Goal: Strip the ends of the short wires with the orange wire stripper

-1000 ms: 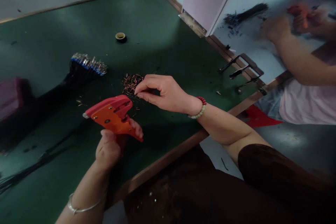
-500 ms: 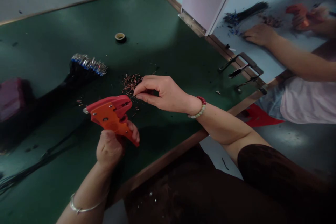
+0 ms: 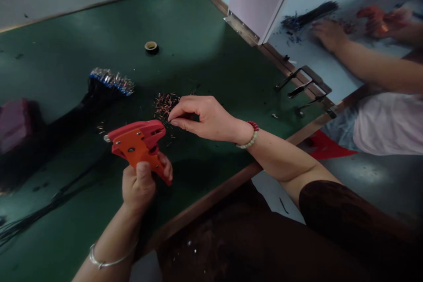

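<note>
My left hand [image 3: 140, 185] is wrapped round the handle of a red and orange wire stripper [image 3: 135, 143], its nose pointing towards my right hand. My right hand [image 3: 205, 116] is closed in a pinch just beside that nose. Between thumb and forefinger a thin dark wire [image 3: 165, 122] barely shows; most of it is hidden. Behind the fingertips lies a heap of short copper-coloured clippings [image 3: 164, 105]. To the left rests a thick bundle of black wires [image 3: 87, 99] with blue and silvery terminals [image 3: 112, 80] at its end.
A roll of black tape [image 3: 151, 47] lies farther back on the green tabletop [image 3: 109, 31]. A purple block [image 3: 15, 123] sits on the bundle at left. Loose black wires [image 3: 29, 218] lie nearer. At right are a black metal bracket [image 3: 309, 81] and a co-worker's arm [image 3: 370, 64].
The stripper has shifted very slightly left, and my left thumb has moved up on its handle. My right hand keeps its pinch almost in place. The co-worker's hand has moved a little.
</note>
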